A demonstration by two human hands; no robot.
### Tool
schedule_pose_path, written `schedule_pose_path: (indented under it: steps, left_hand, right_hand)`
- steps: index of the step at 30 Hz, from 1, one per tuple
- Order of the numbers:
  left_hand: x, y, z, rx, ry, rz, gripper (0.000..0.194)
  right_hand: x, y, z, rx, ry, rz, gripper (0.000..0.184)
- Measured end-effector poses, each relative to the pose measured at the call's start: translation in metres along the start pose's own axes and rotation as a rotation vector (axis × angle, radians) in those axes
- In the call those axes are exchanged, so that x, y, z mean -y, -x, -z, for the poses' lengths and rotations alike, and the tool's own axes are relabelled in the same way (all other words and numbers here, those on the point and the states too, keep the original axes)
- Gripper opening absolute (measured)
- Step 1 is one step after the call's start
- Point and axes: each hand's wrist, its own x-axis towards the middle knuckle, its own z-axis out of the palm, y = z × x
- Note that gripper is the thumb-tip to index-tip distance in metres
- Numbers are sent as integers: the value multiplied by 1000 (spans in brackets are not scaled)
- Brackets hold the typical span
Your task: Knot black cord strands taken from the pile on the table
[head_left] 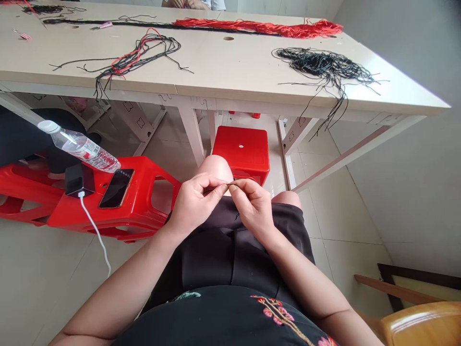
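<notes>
Above my lap, my left hand (197,198) and my right hand (254,202) meet fingertip to fingertip. Both are closed in a pinch on a thin black cord (231,184), of which only a short dark bit shows between the thumbs. A small curl of black cord (236,216) hangs below, close to the right palm. The rest of the cord is hidden by my fingers or lost against the black shorts (209,259).
On the table (230,67) lie a black cord bundle (324,65), a black-and-red bundle (135,54), a long red hank (259,27) and pink-handled snips (103,26). A red stool (144,192) at left holds a bottle (81,146), phone (117,188) and power bank (79,180). Another person's hands (187,4) are opposite.
</notes>
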Motion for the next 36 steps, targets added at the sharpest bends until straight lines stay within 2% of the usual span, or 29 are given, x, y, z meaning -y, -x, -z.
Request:
schedule_pose_path:
  steps: [2, 4, 6, 8, 11, 14, 15, 17, 18, 20, 21, 23, 24, 26, 28, 31, 36]
  left_hand:
    - [0, 1, -1, -30, -102, -67, 11]
    - [1, 1, 0, -31, -116, -75, 11]
    - [2, 2, 3, -16, -13, -8, 10]
    - [3, 1, 9, -13, 191, 120, 9]
    - [0, 0, 19, -46, 483, 304, 8]
    - [-3, -2, 26, -100, 620, 377, 8]
    - [-3, -3, 27, -116, 645, 390, 8]
    - [-1, -4, 27, -134, 669, 416, 9]
    - [0, -4, 26, -136, 670, 428, 10]
    - [3, -3, 21, -127, 660, 441, 9]
    - [3, -3, 18, -118, 652, 440, 10]
    - [3, -1, 11, -100, 629, 432, 10]
    - [1, 0, 8, -90, 615, 430, 11]
    - [-2, 2, 2, -70, 587, 434, 13]
    - [-5, 4, -1, -63, 574, 441, 15]
    - [-7, 5, 0, -90, 618, 472, 16]
    - [-7, 3, 3, -93, 764, 630, 14]
  right_hand:
    - [1, 1, 0, -2, 42, 38, 13]
    - [2, 1, 0, 3, 74, 58, 13]
    - [0, -1, 1, 10, 103, 60, 13]
    - [-9, -6, 6, -6, 135, 47, 13]
    - [-36, -17, 25, -32, 247, -38, 16]
    - [-68, -28, 55, 69, 525, -250, 17]
    - [-75, -31, 64, 66, 584, -297, 15]
    - [-78, -31, 77, -6, 674, -315, 21]
    - [-73, -28, 79, -76, 682, -260, 23]
    - [-54, -18, 69, -190, 578, -63, 20]
    - [-43, -13, 60, -182, 455, 36, 18]
    - [-20, -2, 34, -55, 212, 201, 16]
    - [-12, 2, 21, 6, 138, 237, 17]
    - [-2, 7, 1, 94, 50, 256, 20]
    - [0, 7, -10, 109, 2, 242, 18]
    - [-1, 4, -12, 75, 30, 255, 5]
    - [4, 1, -10, 40, 98, 298, 14]
